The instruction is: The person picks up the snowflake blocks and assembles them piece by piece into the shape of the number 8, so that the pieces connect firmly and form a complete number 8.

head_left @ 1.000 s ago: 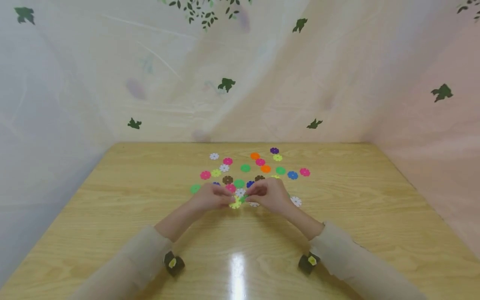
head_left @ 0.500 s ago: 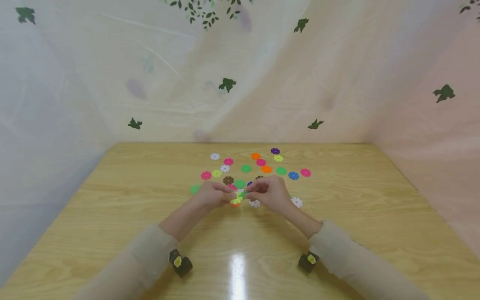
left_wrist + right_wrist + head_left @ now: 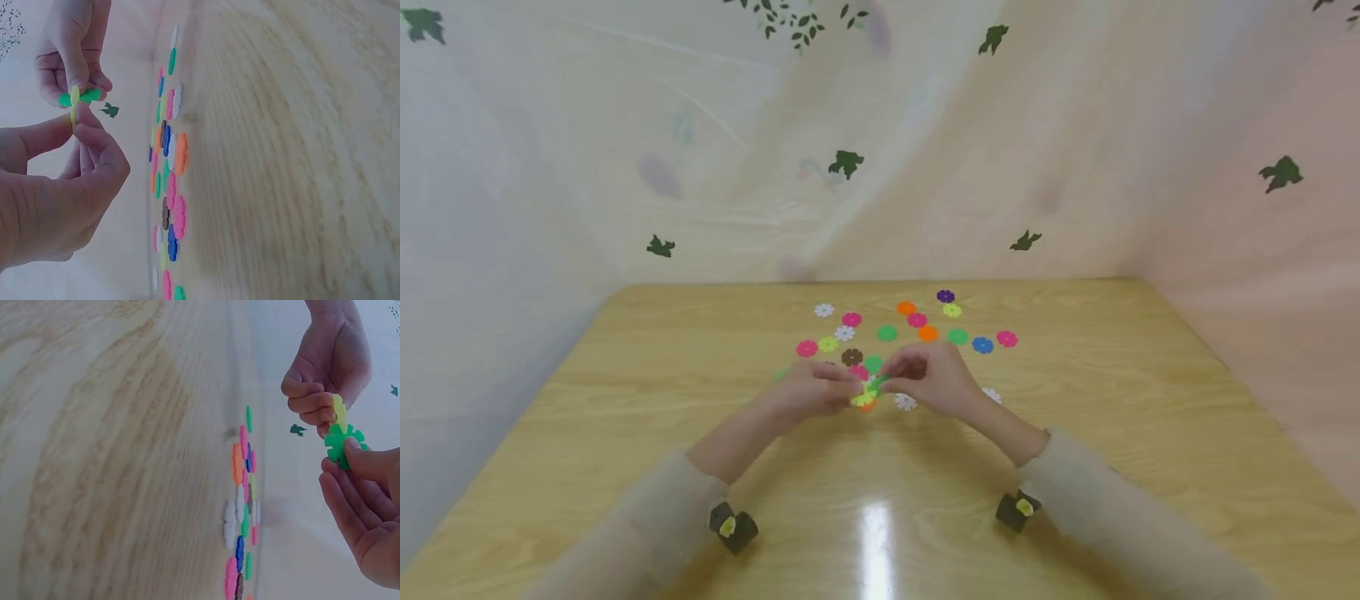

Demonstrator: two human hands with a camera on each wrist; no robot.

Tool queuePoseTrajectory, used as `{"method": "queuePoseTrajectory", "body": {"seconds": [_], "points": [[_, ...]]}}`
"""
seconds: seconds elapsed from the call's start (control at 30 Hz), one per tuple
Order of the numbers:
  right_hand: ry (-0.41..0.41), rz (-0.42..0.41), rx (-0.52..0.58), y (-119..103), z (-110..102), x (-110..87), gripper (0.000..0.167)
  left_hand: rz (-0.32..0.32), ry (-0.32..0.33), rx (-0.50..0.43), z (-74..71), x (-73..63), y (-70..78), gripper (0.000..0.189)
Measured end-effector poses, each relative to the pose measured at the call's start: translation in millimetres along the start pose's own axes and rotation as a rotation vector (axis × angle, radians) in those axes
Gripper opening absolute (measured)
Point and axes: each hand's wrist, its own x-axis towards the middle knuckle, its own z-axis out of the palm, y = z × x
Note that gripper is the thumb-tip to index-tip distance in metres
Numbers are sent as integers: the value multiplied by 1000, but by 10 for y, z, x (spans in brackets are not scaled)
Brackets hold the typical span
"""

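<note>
In the head view my left hand pinches a yellow notched flower-shaped disc between thumb and fingertips. Facing it, my right hand pinches a green disc of the same kind. Both wrist views show the two discs held above the table, their edges meeting crosswise: the yellow disc stands edge-on in the left wrist view, and the green disc shows its notched face in the right wrist view. How deep the notches sit in each other I cannot tell. Beneath them lies an orange disc, partly covered.
Several loose discs in many colours lie spread beyond the hands, among them a brown disc, a blue disc and a white disc. The wooden table runs back to a hanging cloth with leaf and bird shapes.
The yellow and green discs have risen a little with both hands, uncovering part of the orange disc below. Both hands keep their pinch. The head view has shifted slightly.
</note>
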Motion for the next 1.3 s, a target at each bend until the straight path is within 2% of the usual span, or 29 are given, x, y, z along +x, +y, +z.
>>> {"method": "queuePoseTrajectory", "body": {"seconds": [0.17,0.27,0.47,0.57,0.7,0.83,1.1,1.3], "points": [[-60,-8,-14,-40,-17,-15,14,-27,-28,17,9,-25,-21,31],[-83,-36,-43,-24,-19,-26,16,-18,-33,9,35,-25,-35,31],[-97,-17,-123,60,-70,-25,22,-8,2,6,53,-40,-29,31],[-140,20,-187,112,-91,-19,25,-24,20,18,44,-49,-50,34],[-227,64,-335,209,-78,-3,26,-28,43,12,36,-62,-108,39],[-285,74,-456,276,-39,12,27,-38,71,4,36,-67,-165,39],[-299,69,-480,256,-27,61,26,-52,108,9,24,-16,-186,34],[-262,117,-442,221,-46,65,23,-51,106,28,9,11,-154,33]]}}
